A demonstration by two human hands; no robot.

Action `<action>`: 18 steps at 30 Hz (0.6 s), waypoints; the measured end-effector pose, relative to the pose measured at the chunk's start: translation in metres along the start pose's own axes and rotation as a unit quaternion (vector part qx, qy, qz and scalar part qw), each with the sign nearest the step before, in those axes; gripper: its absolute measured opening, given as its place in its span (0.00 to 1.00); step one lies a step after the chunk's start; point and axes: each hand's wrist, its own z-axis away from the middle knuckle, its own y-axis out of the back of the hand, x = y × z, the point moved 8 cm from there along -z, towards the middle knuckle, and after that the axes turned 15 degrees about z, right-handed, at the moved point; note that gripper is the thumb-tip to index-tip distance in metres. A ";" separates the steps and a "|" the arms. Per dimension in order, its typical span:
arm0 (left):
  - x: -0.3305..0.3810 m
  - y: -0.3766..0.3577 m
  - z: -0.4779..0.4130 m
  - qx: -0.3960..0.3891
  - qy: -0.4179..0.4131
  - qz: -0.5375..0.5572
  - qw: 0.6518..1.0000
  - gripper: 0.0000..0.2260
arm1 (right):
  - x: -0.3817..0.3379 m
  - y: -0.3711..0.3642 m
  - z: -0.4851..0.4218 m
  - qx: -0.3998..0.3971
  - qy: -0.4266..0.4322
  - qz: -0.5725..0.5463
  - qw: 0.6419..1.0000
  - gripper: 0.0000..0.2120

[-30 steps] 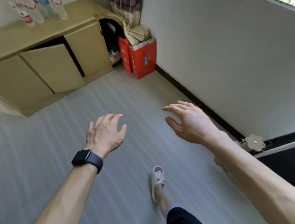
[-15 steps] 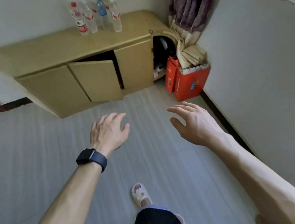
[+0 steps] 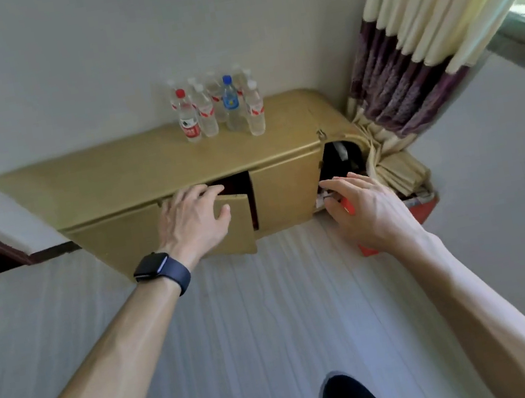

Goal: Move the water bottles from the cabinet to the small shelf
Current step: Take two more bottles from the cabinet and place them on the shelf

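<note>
Closer now than half a second ago, the person has walked up to the cabinet [image 3: 133, 182], which fills the middle of the view instead of sitting at the far end of the floor [image 3: 240, 324], and the bottles [image 3: 221, 108] stand in plain sight where a second ago they were cut off at the top edge. That puts the cluster nearly within arm's length, so my read is that the approach is ending and the first pick comes next (the small shelf is not in view).

All the bottles stand upright in a tight group on the cabinet top, near its rear edge against the wall [image 3: 91, 53], toward the curtain [image 3: 420, 50] side. One has a red cap, one a blue cap.

Both arms are stretched forward. The left hand [image 3: 192, 221], a watch [image 3: 162, 271] on its wrist, hangs in front of the half-open door [image 3: 241, 226], fingers spread and holding nothing. The right hand [image 3: 367, 209] is likewise spread and empty, palm down before the cabinet's open end, a red box [image 3: 424, 210] partly hidden behind it.
</note>
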 end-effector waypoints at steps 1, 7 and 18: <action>-0.005 0.003 -0.023 0.000 0.001 0.000 1.000 0.21 | 0.000 -0.004 -0.025 0.000 0.003 -0.007 1.000 0.14; -0.035 -0.011 -0.137 -0.019 0.024 -0.008 1.000 0.22 | 0.006 -0.035 -0.148 0.001 0.032 -0.025 0.999 0.14; -0.080 -0.006 -0.320 -0.015 0.086 0.001 0.996 0.23 | 0.019 -0.089 -0.374 -0.055 0.061 -0.067 0.994 0.19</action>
